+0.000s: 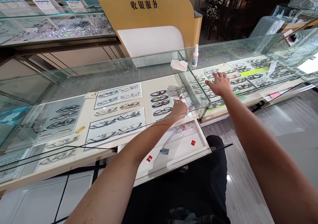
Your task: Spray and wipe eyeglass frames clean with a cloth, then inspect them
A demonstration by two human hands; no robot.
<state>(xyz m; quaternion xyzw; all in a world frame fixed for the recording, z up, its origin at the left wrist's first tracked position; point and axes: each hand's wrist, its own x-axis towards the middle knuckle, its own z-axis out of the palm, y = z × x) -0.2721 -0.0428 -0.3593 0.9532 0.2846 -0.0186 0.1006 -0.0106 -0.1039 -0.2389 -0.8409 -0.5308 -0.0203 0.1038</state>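
Note:
Inside the glass display case, my left hand [180, 108] is down among the glasses at the right end of the cream shelf. Its fingers are curled near clear-framed glasses [179, 90]; whatever they hold, if anything, is hidden. Dark glasses [160, 103] lie in a column on a white sheet just left of it. My right hand [220, 84] is spread palm down over the glass top of the neighbouring case, with nothing in it. More glasses [242, 80] show through the glass beneath and beyond it.
An open drawer [174, 154] below holds red tags [193, 142], a small card [164, 151] and bagged glasses [184, 128]. A white spray bottle [195, 55] and a crumpled tissue [179, 65] stand behind the glass divider [196, 81]. Glass edges run along the case.

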